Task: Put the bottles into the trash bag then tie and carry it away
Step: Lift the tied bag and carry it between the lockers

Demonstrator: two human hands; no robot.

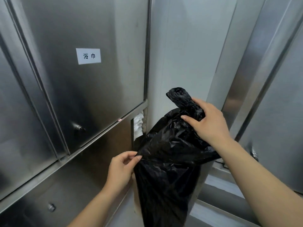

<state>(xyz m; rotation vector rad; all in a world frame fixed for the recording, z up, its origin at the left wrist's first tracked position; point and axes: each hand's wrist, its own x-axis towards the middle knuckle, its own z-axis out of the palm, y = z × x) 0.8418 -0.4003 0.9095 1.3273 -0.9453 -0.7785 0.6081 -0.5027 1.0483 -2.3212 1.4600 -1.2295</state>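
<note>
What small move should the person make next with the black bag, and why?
Probably bring the left hand up to the twisted neck to knot it: the right hand grips that neck of the trash bag, no knot shows, and the left only pinches its side.

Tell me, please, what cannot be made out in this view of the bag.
Head view:
Bottles: none visible; the opaque black trash bag hides whatever it holds.
Knot: the right hand covers the bag's twisted neck, so tied or not is unclear.
Bag's bottom: cut off by the lower edge.
White stack in the cabinet gap: mostly hidden by the metal panel.
</note>
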